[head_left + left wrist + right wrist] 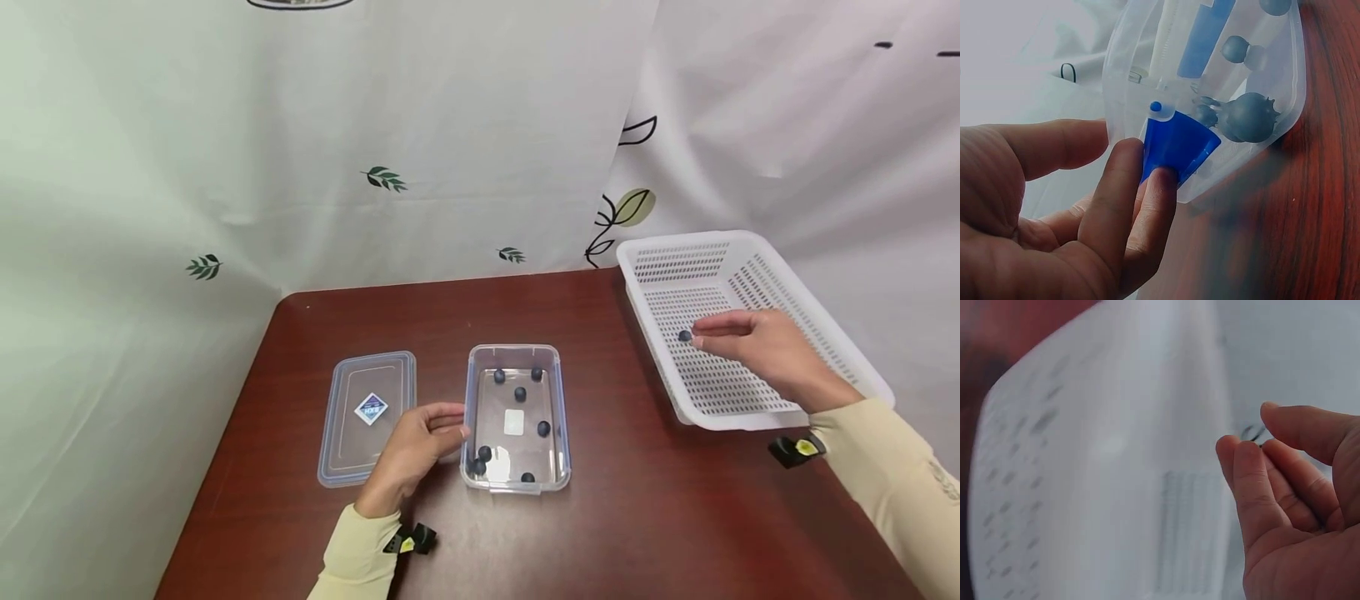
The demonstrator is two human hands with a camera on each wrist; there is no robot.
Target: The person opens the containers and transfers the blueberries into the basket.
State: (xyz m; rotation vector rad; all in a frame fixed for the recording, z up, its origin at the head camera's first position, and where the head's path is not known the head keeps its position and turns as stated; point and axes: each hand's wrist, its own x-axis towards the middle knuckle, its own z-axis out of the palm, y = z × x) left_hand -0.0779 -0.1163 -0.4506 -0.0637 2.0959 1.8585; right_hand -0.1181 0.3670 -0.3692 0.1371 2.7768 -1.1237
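Observation:
My left hand (420,446) is at the left wall of a clear plastic box (564,417). In the left wrist view, its fingertips rest against the box's blue side latch (1179,147), with the thumb tip close to the wall. Several blueberries (521,393) lie scattered on the box floor. My right hand (765,346) is over a white slotted basket (652,333), thumb and fingers extended and slightly apart. A single blueberry (685,336) shows just beyond its fingertips. The right wrist view shows the thumb separated from the fingers, with no berry visible between them.
A clear lid (345,433) with a blue diamond label lies on the dark red table (600,517), left of the box. White patterned cloth (450,100) hangs behind and along the left side. The basket stands at the table's right, against the cloth.

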